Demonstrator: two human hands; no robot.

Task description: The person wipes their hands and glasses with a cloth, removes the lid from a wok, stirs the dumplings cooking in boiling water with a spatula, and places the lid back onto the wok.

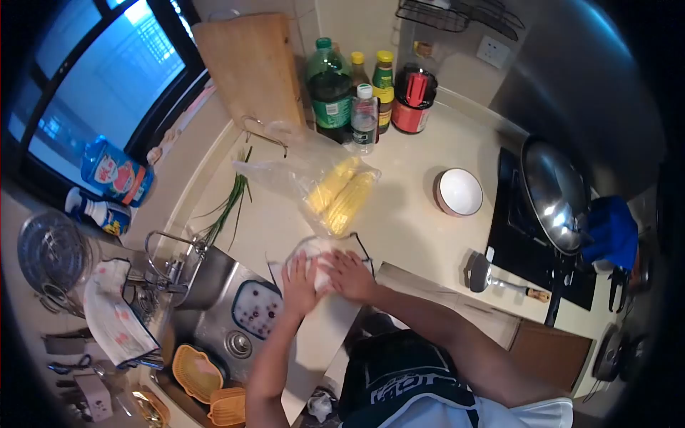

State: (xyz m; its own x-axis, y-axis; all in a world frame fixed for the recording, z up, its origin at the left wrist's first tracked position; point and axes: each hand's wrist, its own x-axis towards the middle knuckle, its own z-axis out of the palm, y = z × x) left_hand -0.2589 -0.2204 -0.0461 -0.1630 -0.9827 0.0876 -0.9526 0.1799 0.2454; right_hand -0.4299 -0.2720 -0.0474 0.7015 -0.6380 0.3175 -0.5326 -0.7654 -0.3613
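We log, by size, the pale worktop [421, 228], then the steel sink [214, 289] to its left. A clear plastic bag [282, 167] lies on the worktop. Nearer us, at the front edge just beside the sink, a dark-bordered white cloth [314, 247] lies rumpled. A dark-rimmed container [235, 311] sits in the sink; yellow corn cobs [339, 205] show through the bag. We see the left hand [301, 287] and right hand [349, 277] side by side, backs up, fingers spread on the cloth. A white-lined bowl [460, 192] stands well apart, rightward. Smallest: dark round pieces [272, 314] inside the container.
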